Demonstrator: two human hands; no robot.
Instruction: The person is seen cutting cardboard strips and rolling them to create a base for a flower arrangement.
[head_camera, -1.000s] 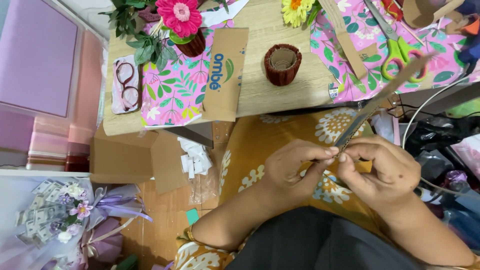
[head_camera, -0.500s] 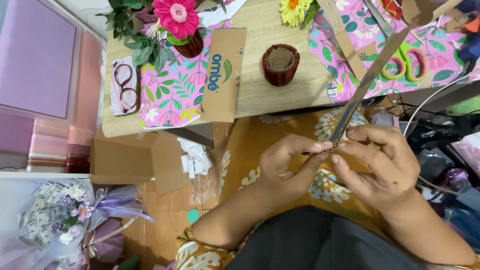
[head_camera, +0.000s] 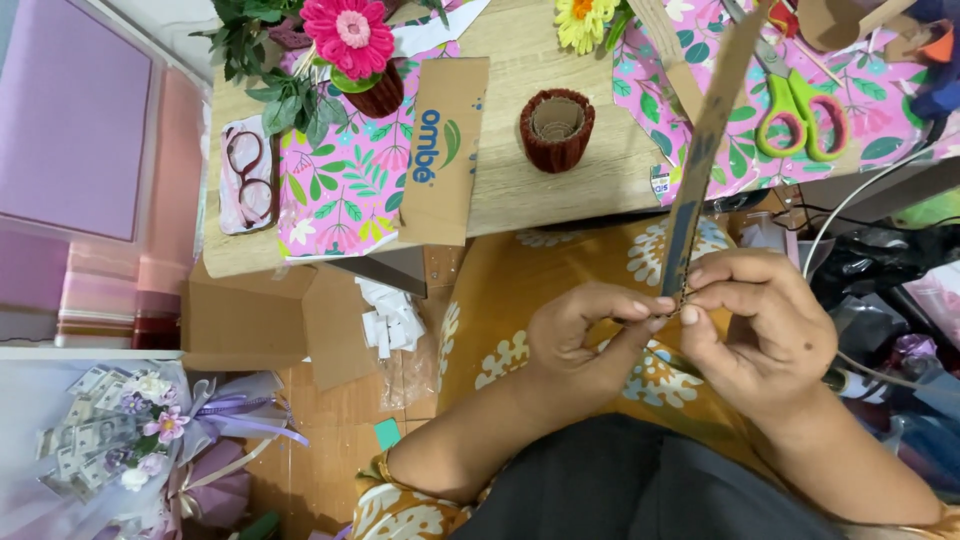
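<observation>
Over the lap, both hands are pinching the cardboard strip (head_camera: 700, 160); left hand (head_camera: 585, 340) and right hand (head_camera: 765, 335) are tipping it more upright than before.

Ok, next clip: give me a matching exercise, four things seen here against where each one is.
Things:
1. cardboard strip
2. scissors
3. small brown pot
4. glasses

Places:
A. empty, mid-table on bare wood
B. at the table's left edge, on a white case
C. pinched at its lower end by the left hand and right hand
D. on floral paper, right side of the table

Pairs: 1-C, 2-D, 3-A, 4-B
</observation>
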